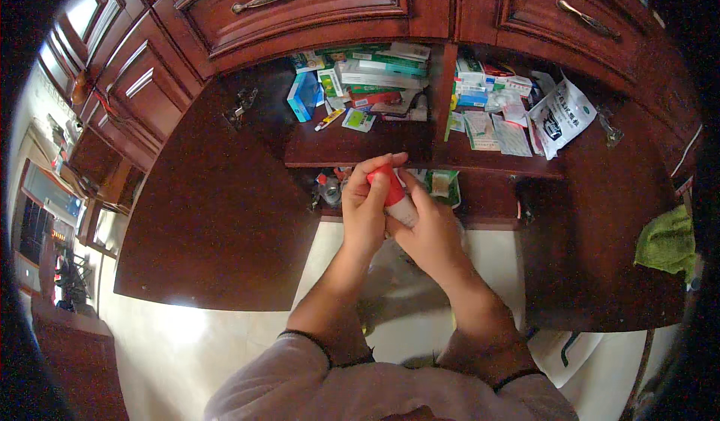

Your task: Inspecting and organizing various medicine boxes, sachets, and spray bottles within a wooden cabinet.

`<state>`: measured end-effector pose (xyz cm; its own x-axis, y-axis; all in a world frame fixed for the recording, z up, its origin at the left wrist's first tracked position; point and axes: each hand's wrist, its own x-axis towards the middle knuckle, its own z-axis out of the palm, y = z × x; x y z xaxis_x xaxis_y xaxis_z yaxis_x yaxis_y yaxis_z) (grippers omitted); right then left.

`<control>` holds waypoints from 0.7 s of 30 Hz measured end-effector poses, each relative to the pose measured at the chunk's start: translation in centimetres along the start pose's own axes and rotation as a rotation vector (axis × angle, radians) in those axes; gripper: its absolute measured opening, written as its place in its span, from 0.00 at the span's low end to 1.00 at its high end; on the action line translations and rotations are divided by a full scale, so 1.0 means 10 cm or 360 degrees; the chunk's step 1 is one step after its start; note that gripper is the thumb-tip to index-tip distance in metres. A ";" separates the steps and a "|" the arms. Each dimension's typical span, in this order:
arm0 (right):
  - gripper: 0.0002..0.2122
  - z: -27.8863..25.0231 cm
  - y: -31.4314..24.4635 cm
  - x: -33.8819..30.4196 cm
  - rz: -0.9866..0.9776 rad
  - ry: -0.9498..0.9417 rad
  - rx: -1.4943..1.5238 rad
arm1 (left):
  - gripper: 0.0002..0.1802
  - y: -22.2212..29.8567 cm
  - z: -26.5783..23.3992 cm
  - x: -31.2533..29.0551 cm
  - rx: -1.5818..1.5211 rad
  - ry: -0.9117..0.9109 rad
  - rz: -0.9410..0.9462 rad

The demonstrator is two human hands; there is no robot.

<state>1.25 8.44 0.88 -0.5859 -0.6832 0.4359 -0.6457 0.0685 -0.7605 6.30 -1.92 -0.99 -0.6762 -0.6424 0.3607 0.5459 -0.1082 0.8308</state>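
Both my hands are closed around a small white bottle with a red top point(394, 192), held up in front of the open cabinet. The fingers of my left hand point(365, 211) wrap its red upper end, with the thumb lying on the red part. Lower down, my right hand point(431, 233) grips the white body. Part of the bottle is hidden behind the fingers. Just beyond the hands is the cabinet's shelf point(360, 149), and below it on the lower level a clear container point(328, 189) shows beside my left hand.
Stacked medicine boxes point(382, 76) crowd the shelf's left half. On the right half lie leaflets point(512, 136), more boxes and a white plastic bag point(562, 117). Two cabinet doors point(217, 218) stand wide on either side. A green cloth point(666, 245) hangs at the far right.
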 end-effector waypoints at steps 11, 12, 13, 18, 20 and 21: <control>0.20 -0.06 0.06 -0.04 0.0558 -0.0729 0.1434 | 0.17 0.15 -0.03 -0.05 -0.0383 -0.0370 -0.0221; 0.20 -0.05 0.06 -0.03 0.0559 -0.0731 0.1431 | 0.17 0.14 -0.05 -0.06 -0.0301 -0.0253 -0.0258; 0.20 -0.03 0.07 -0.03 0.0550 -0.0653 0.1206 | 0.17 0.13 -0.08 -0.06 -0.0219 -0.0136 -0.0296; 0.21 0.07 0.21 -0.04 -0.0280 -0.0097 0.0133 | 0.17 0.32 -0.53 0.22 -0.0208 0.0459 0.0138; 0.22 0.04 0.24 -0.03 0.0274 -0.0260 0.0519 | 0.17 0.40 -0.72 0.27 -0.0147 0.0597 0.0122; 0.22 0.00 0.30 -0.01 0.0295 -0.0253 0.0514 | 0.18 0.42 -0.80 0.27 -0.0105 0.0553 0.0081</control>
<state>-0.63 8.71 -1.38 -0.5784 -0.7865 0.2165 -0.3343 -0.0136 -0.9424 10.74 -10.19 0.13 -0.4450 -0.8666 0.2258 0.6130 -0.1110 0.7822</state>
